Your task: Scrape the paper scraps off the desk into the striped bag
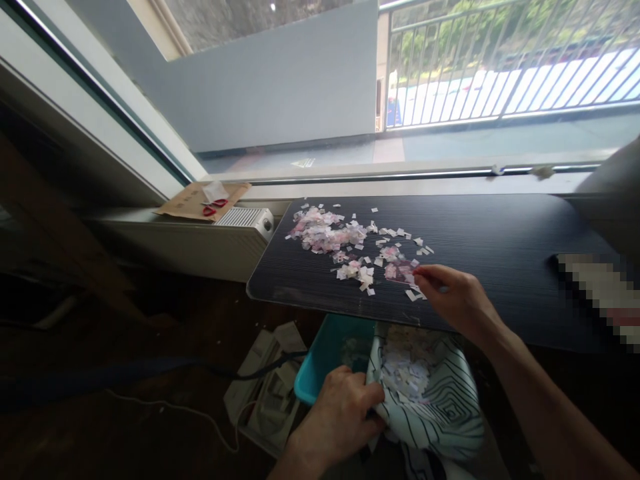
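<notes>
A scatter of small white and pink paper scraps (345,243) lies on the dark tabletop (500,247). My right hand (453,293) rests on the table's near edge beside the scraps, fingers curled with the tips on the pieces. Below the edge, my left hand (340,413) grips a fold of pale green cloth with black line patterns (440,407), held out like a pouch. More paper scraps (407,370) lie in that cloth. A turquoise bin (325,353) stands under the table just behind the cloth.
A brown envelope with red scissors (213,207) lies on the window ledge at left, next to a white heater (245,220). Papers and a cable lie on the dark floor. A large window and a balcony railing fill the back.
</notes>
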{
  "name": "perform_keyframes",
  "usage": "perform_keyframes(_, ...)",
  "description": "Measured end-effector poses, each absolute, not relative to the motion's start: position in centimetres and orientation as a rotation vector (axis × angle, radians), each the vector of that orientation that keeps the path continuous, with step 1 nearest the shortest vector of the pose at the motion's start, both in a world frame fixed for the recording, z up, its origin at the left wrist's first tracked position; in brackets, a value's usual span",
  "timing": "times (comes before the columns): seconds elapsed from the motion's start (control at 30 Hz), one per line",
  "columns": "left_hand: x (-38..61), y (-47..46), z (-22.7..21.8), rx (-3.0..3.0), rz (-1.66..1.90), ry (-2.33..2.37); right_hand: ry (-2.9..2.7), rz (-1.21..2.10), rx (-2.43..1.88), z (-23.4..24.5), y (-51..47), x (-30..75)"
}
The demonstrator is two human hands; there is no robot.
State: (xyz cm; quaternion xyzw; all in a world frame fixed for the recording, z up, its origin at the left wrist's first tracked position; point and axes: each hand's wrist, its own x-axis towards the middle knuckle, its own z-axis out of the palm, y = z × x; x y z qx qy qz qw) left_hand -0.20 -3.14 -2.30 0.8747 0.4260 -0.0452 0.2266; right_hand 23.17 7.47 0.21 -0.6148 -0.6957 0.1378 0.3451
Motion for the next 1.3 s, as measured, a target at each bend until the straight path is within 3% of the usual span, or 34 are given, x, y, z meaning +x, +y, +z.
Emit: perform_keyframes(1.3,1.0,-2.0,-1.9,2.51,-0.021,1.092,-1.774,0.727,-1.615,-1.2,7.4,22.1)
